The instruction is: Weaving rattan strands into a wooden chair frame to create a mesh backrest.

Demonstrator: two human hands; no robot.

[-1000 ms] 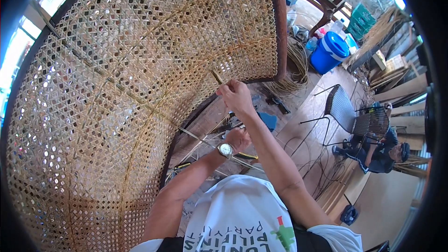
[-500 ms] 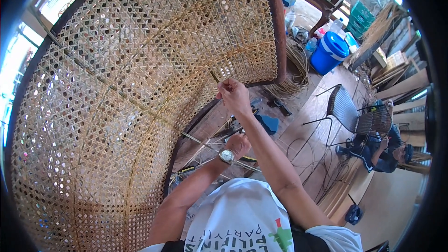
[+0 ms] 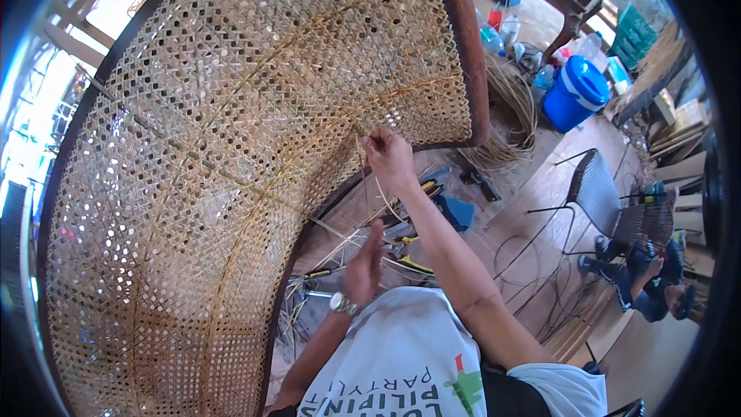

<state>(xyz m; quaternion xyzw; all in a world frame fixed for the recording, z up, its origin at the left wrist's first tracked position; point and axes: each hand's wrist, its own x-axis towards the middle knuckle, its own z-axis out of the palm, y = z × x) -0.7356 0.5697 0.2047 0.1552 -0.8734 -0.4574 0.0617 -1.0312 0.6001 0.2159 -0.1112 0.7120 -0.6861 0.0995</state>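
A large curved panel of woven cane webbing (image 3: 224,123) with a dark reddish wooden frame (image 3: 465,46) fills the left and middle. My right hand (image 3: 388,158) is closed in a pinch at its lower right part, against the weave. From those fingertips a short greenish cane strip (image 3: 360,130) points into the webbing; a thin pale strand (image 3: 380,191) hangs below the same hand. My left hand (image 3: 361,272), with a silver watch on the wrist, is held up below the frame's edge, fingers stretched out and nothing seen in them.
Pliers with yellow-black handles (image 3: 409,264) and loose strips lie beneath my hands. Beyond the frame are a coil of cane (image 3: 513,120), a blue cooler (image 3: 575,94) and a woven chair (image 3: 594,193). At far right, another person (image 3: 652,278) sits by more wickerwork.
My left hand has swung left and down, its fingers straightening, which uncovers the pliers. The right hand keeps its pinch near the same spot. The view has shifted slightly.
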